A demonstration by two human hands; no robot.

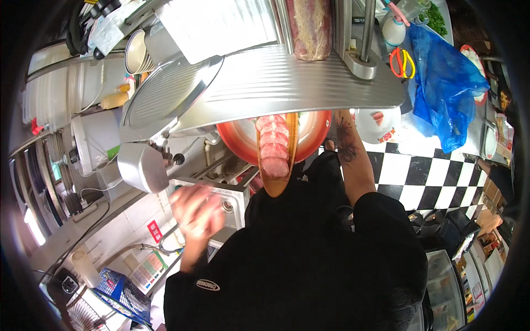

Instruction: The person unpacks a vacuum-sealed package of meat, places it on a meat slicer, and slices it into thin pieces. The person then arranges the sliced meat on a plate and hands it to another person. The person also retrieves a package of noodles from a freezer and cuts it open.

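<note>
My left hand [196,209] is blurred by motion, raised left of my body and below the meat slicer's motor housing [145,167]; its finger pose is unclear, and nothing shows in it. My right forearm [354,157] reaches beneath the slicer's ribbed metal table [265,76], which hides my right hand. A narrow boat-shaped wooden plate [276,189] sits in front of me, bearing a row of overlapping pink meat slices [274,145]. Behind it is a red-rimmed basin [236,142]. A block of meat [310,33] stands against the slicer, near the round blade plate [174,95].
Right of the slicer lie red-and-yellow-handled scissors [402,63], a blue plastic bag [447,87] and a white spray bottle [393,31]. A pale plate [377,124] holds a small meat piece. Stacked bowls [137,53] stand left; a steel sink [232,202] is below the slicer.
</note>
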